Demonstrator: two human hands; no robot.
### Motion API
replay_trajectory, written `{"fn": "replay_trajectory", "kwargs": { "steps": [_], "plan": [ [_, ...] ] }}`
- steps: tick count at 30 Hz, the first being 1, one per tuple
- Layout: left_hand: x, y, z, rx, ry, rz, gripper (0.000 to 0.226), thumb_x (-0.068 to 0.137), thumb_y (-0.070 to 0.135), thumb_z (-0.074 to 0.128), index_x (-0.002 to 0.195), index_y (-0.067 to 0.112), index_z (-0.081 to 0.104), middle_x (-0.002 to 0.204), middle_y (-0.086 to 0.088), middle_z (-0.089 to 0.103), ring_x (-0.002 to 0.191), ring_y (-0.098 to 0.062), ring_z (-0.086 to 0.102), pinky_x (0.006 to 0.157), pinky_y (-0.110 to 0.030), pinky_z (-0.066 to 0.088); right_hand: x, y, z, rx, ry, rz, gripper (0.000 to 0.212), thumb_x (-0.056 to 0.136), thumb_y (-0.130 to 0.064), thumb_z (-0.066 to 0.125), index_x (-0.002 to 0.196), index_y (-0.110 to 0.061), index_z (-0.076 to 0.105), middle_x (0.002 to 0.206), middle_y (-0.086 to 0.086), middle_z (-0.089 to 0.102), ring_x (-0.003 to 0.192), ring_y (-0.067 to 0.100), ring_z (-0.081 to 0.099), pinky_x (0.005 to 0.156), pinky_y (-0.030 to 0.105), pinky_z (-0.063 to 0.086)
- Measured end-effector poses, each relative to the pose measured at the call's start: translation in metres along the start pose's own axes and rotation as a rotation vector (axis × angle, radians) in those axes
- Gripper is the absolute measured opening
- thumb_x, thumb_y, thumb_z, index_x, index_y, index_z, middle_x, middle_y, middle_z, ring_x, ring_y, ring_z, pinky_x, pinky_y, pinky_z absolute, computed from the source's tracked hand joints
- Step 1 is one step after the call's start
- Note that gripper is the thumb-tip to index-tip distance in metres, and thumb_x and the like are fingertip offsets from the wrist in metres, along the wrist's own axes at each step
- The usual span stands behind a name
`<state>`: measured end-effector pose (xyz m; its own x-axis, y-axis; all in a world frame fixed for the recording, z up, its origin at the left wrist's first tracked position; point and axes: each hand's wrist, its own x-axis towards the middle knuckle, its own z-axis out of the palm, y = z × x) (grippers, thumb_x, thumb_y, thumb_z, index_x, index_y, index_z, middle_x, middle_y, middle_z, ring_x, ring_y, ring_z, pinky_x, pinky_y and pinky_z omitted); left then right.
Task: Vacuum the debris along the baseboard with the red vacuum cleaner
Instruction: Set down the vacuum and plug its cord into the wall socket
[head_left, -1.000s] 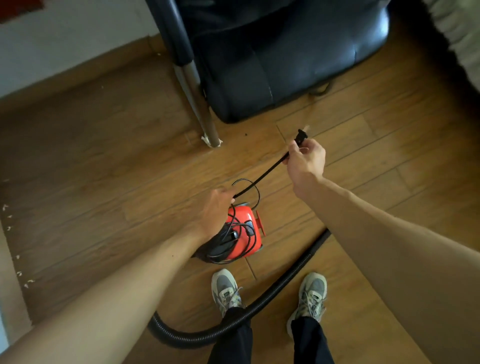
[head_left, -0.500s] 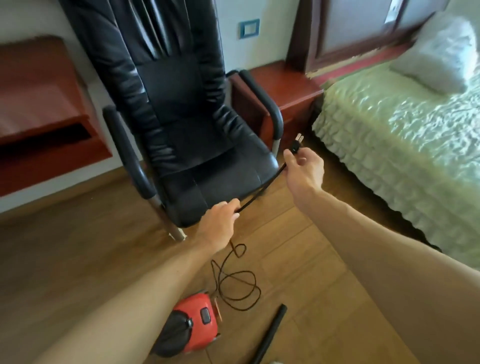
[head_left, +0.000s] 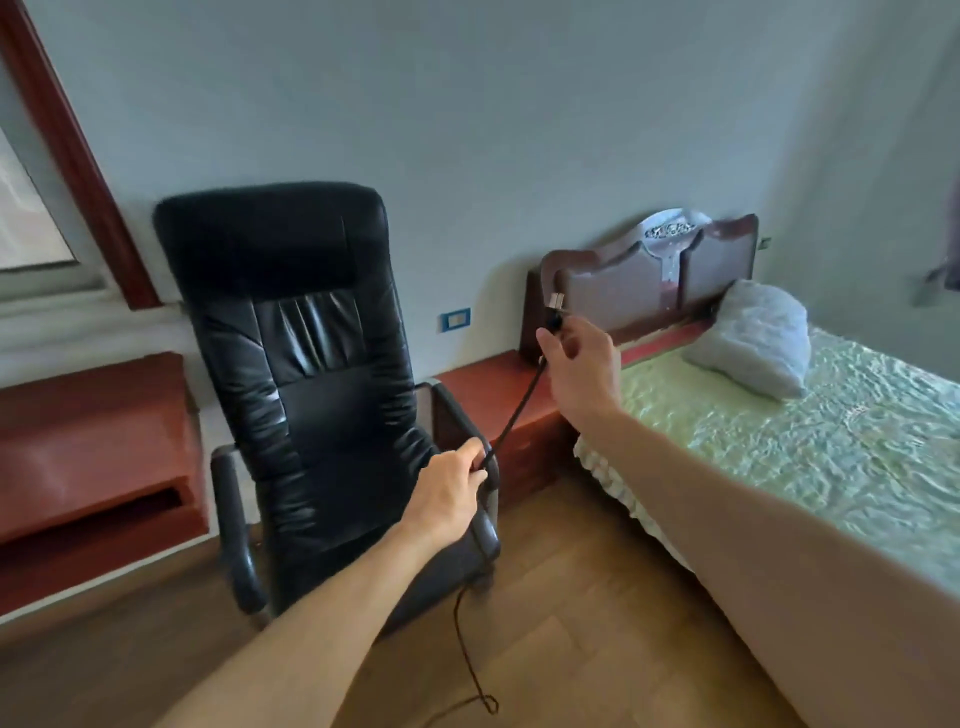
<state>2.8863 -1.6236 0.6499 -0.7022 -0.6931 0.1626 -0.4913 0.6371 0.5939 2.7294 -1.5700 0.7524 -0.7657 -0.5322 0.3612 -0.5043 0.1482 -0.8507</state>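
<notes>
A person's right hand (head_left: 579, 374) pinches the black plug (head_left: 555, 312) between thumb and curled fingers. It is raised to the right of a black leather office chair (head_left: 311, 364), with the metal prongs pointing up. The left hand (head_left: 447, 499), in front of the chair's right armrest, is clenched around the power cord (head_left: 514, 421), which runs taut and slanted between the two hands. Below the left hand the cord drops slack past the chair's front corner and kinks on the wooden floor (head_left: 571, 623), then runs off the bottom edge. The red vacuum cleaner itself lies outside the view.

A blue-framed wall outlet (head_left: 456, 319) sits on the grey wall just right of the chair's backrest, above a low red-brown bedside cabinet (head_left: 483, 395) beside the chair. Farther right are a bed (head_left: 831, 441) with a green quilted cover, a pale pillow (head_left: 753, 338) and a dark carved headboard (head_left: 649, 280). A red-brown shelf unit (head_left: 88, 441) hangs left of the chair.
</notes>
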Motion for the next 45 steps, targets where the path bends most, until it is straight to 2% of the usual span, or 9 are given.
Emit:
{"fn": "replay_trajectory", "kwargs": {
  "steps": [5,11,16,19,22,30,36,40,45],
  "plan": [
    [0.012,0.052,-0.038,-0.027,0.072,0.042,0.008,0.099,0.017,0.058,0.096,0.012,0.052,0.069,0.002,0.056,0.073,-0.029,0.064,0.07,-0.036,0.049,0.028,-0.053,-0.037,-0.004,0.036,-0.103,0.021,0.094,-0.032,0.061,0.099,-0.013,0.069,0.075,0.009,0.067,0.071,0.026,0.061,0.066,0.036,0.045],
    [0.009,0.091,-0.083,-0.039,0.099,0.054,0.015,0.099,0.022,0.059,0.112,0.014,0.058,0.078,0.002,0.061,0.077,-0.017,0.065,0.075,-0.023,0.051,0.035,-0.108,-0.068,-0.003,0.043,-0.157,0.015,0.094,-0.027,0.06,0.096,-0.014,0.067,0.067,-0.004,0.063,0.061,0.014,0.057,0.059,0.029,0.04],
    [0.003,0.115,-0.114,-0.103,0.092,0.078,0.022,0.099,0.023,0.06,0.117,0.01,0.059,0.097,-0.008,0.071,0.088,-0.024,0.071,0.078,-0.029,0.056,0.028,-0.152,-0.09,-0.018,0.072,-0.185,0.017,0.096,-0.026,0.057,0.105,-0.014,0.065,0.062,-0.006,0.058,0.061,0.015,0.055,0.063,0.029,0.04],
    [-0.003,0.127,-0.124,-0.108,0.091,0.118,0.008,0.099,0.022,0.061,0.101,0.016,0.057,0.095,-0.008,0.071,0.084,-0.026,0.071,0.073,-0.03,0.055,0.022,-0.173,-0.1,-0.038,0.096,-0.195,0.019,0.096,-0.026,0.055,0.106,-0.012,0.065,0.067,0.0,0.063,0.069,0.023,0.063,0.069,0.036,0.051],
    [-0.004,0.138,-0.13,-0.116,0.102,0.157,0.015,0.099,0.021,0.061,0.091,0.022,0.048,0.086,-0.001,0.066,0.071,-0.013,0.063,0.065,-0.019,0.049,0.019,-0.186,-0.11,-0.081,0.118,-0.208,0.022,0.098,-0.025,0.052,0.109,-0.011,0.063,0.084,0.007,0.07,0.083,0.029,0.065,0.073,0.04,0.052],
    [0.013,0.179,-0.108,-0.183,0.047,0.205,0.015,0.097,0.023,0.062,0.111,0.018,0.06,0.085,-0.002,0.067,0.072,-0.017,0.068,0.076,-0.037,0.061,0.042,-0.178,-0.15,-0.091,0.221,-0.186,0.021,0.098,-0.02,0.054,0.116,-0.009,0.06,0.099,0.009,0.071,0.088,0.028,0.066,0.074,0.036,0.051],
    [0.049,0.223,-0.075,-0.192,0.04,0.22,0.006,0.098,0.022,0.062,0.096,0.019,0.057,0.074,0.003,0.064,0.067,-0.018,0.067,0.075,-0.042,0.06,0.086,-0.149,-0.187,-0.103,0.249,-0.208,0.021,0.096,-0.019,0.057,0.113,-0.008,0.063,0.097,0.012,0.071,0.088,0.031,0.066,0.08,0.044,0.053],
    [0.082,0.26,-0.042,-0.229,0.029,0.218,0.013,0.098,0.022,0.063,0.091,0.025,0.052,0.072,0.001,0.063,0.057,-0.014,0.064,0.065,-0.035,0.059,0.126,-0.124,-0.219,-0.117,0.226,-0.234,0.021,0.096,-0.017,0.06,0.112,-0.007,0.067,0.089,0.012,0.071,0.083,0.029,0.066,0.079,0.043,0.054],
    [0.123,0.302,0.0,-0.26,0.045,0.217,0.01,0.098,0.018,0.062,0.091,0.018,0.055,0.075,-0.003,0.064,0.055,-0.012,0.061,0.053,-0.023,0.054,0.172,-0.089,-0.256,-0.149,0.186,-0.29,0.021,0.097,-0.016,0.058,0.111,-0.005,0.069,0.072,0.005,0.064,0.062,0.018,0.057,0.064,0.029,0.044]
  ]
}}
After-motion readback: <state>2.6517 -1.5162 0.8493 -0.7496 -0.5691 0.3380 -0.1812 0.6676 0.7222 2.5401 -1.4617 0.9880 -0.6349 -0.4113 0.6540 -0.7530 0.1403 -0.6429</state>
